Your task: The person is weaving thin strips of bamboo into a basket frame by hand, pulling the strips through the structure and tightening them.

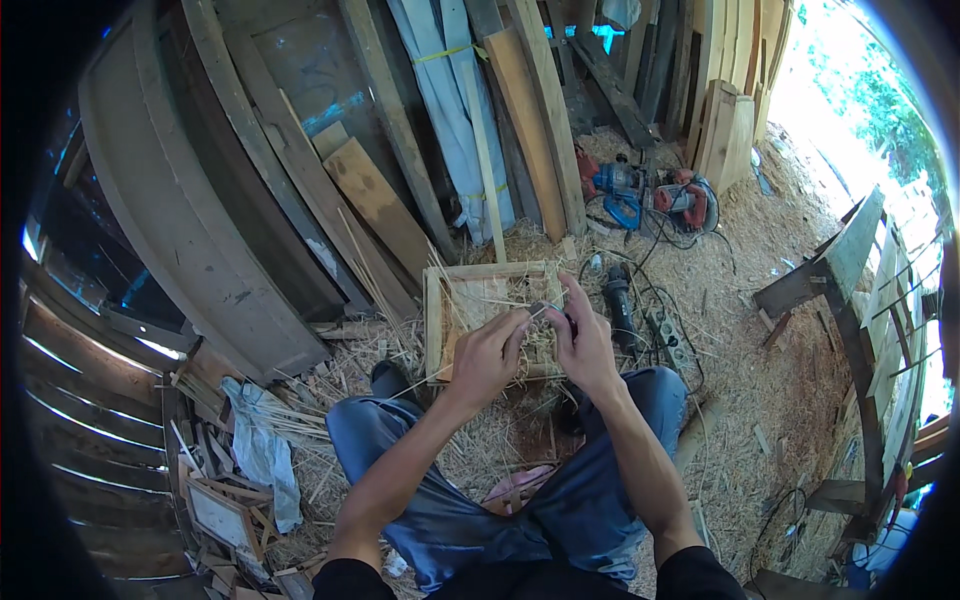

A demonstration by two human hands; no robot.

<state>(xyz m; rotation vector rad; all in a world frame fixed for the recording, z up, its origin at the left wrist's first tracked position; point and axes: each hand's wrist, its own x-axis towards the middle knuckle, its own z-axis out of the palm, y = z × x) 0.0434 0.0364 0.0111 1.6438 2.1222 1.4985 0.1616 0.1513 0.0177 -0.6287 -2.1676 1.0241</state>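
I sit with both hands close together over a shallow wooden frame (434, 330) on the floor between my feet. My left hand (488, 358) is closed in a pinch on a thin pale wooden strip (428, 376), which runs out behind it toward the lower left. My right hand (588, 350) is closed too, its index finger raised along the far side. A small greyish piece (540, 309) shows between the fingertips of both hands. Something dark sits inside the right grip, mostly hidden, and I cannot tell its kind. Shavings and slivers lie in and around the frame.
A dark angle grinder (620, 305) and a power strip (670, 340) lie right of the frame. Farther back are a blue power tool (622, 195) and a red circular saw (690, 200) with cords. Planks (380, 205) lean at the back left; thin strips (290, 412) lie left of my knee.
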